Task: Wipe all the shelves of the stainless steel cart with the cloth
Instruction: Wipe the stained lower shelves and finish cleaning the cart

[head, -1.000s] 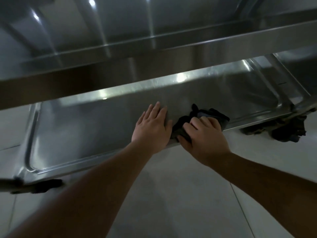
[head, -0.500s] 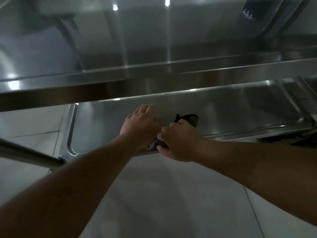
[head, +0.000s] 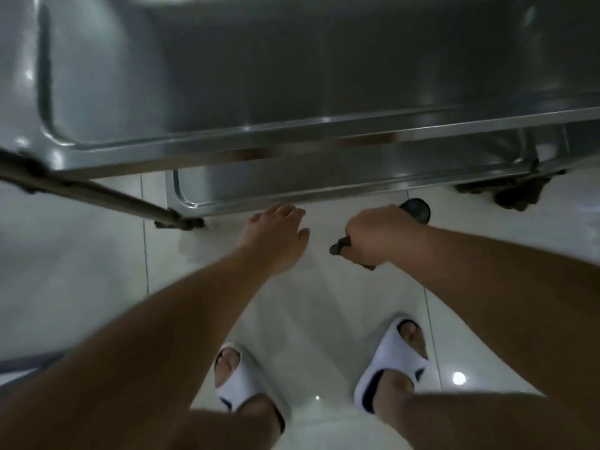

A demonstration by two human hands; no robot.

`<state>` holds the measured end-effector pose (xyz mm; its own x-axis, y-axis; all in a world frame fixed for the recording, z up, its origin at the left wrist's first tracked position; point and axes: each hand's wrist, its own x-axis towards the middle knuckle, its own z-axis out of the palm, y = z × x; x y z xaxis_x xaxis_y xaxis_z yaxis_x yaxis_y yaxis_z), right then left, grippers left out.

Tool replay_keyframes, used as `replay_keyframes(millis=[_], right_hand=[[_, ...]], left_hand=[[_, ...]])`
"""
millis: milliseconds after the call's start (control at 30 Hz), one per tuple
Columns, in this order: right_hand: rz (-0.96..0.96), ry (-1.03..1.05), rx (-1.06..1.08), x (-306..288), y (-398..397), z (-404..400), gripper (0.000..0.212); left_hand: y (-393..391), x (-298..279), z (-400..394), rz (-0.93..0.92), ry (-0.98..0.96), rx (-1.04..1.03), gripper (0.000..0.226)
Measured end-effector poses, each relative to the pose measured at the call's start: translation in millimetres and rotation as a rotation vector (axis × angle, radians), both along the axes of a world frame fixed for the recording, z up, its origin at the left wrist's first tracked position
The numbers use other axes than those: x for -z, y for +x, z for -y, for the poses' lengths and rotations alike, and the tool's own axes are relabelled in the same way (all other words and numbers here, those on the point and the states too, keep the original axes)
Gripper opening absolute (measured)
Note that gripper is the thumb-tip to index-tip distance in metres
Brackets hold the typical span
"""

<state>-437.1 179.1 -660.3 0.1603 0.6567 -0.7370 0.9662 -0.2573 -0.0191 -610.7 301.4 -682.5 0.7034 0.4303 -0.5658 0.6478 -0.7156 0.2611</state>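
We see the stainless steel cart (head: 292, 147) from above, its upper shelf filling the far part of the view and the lower shelf's (head: 292, 186) near rim peeking out beneath. Our left hand (head: 276, 235) hovers just off that rim, fingers loosely spread, holding nothing. To the right, our right hand (head: 376, 235) hangs over the pale tiled floor (head: 81, 271), fingers closed around the dark bunched cloth (head: 417, 211), clear of both shelves. No wiping is under way; whether any shelf remains unwiped we cannot tell, since the blurred steel shows no streaks.
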Motion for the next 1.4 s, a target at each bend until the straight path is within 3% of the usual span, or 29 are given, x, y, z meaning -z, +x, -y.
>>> replay_keyframes(millis=[167, 333, 500, 667, 800, 1067, 1400], right_hand=[[-0.110, -0.094, 0.147, -100.2, -31.7, 53.0, 0.062], [-0.252, -0.237, 0.347, -239.2, -55.5, 79.4, 0.049], [-0.317, -0.147, 0.517, -394.4, -72.8, 88.9, 0.062], [-0.191, -0.175, 0.330, -507.8, -77.4, 90.7, 0.039], [-0.076, -0.102, 0.334, -576.3, -81.0, 85.0, 0.038], [-0.079, 0.132, 0.584, -683.7, -63.2, 96.6, 0.049], [-0.035, 0.381, 0.825, -725.1, 73.9, 181.6, 0.042]], left_hand=[[-46.7, -112.5, 47.3, -0.121, -0.115, -0.026, 0.055], [-78.4, -266.4, 79.9, -0.217, -0.140, -0.093, 0.052], [-92.3, -412.9, 97.7, -0.178, -0.123, -0.132, 0.053], [-82.5, -510.7, 86.8, -0.146, -0.137, -0.094, 0.054], [-76.7, -565.8, 77.3, -0.059, -0.093, -0.027, 0.055], [-28.6, -646.3, 78.1, 0.072, -0.024, 0.066, 0.060], [115.0, -706.4, 124.5, 0.145, 0.072, 0.156, 0.054]])
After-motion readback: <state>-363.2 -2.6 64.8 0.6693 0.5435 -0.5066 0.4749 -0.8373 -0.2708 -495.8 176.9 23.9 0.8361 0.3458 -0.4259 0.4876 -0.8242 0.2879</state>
